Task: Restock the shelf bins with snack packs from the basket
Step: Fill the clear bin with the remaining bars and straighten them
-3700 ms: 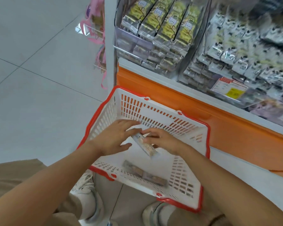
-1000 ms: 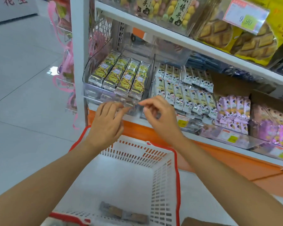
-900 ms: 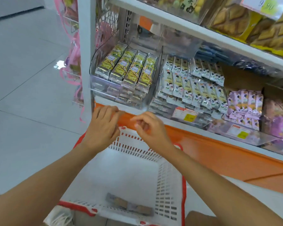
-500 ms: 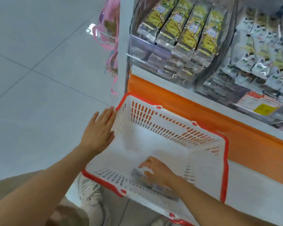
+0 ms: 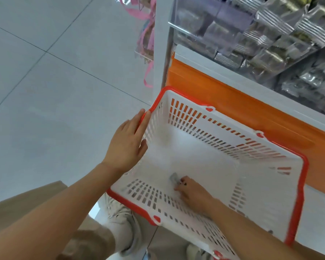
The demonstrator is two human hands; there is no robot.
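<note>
Restocking appears nearly complete: the basket (image 5: 233,136) on the floor shows only one snack pack (image 5: 174,178), near its near edge, pinched by the curled right hand (image 5: 194,196), while the left hand (image 5: 127,145), fingers straight, steadies its left rim; the shelf bins (image 5: 214,25) already hold packs.

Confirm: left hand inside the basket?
No, the left hand rests straight-fingered on the outside of the basket rim; the right hand is inside, on a snack pack.
</note>
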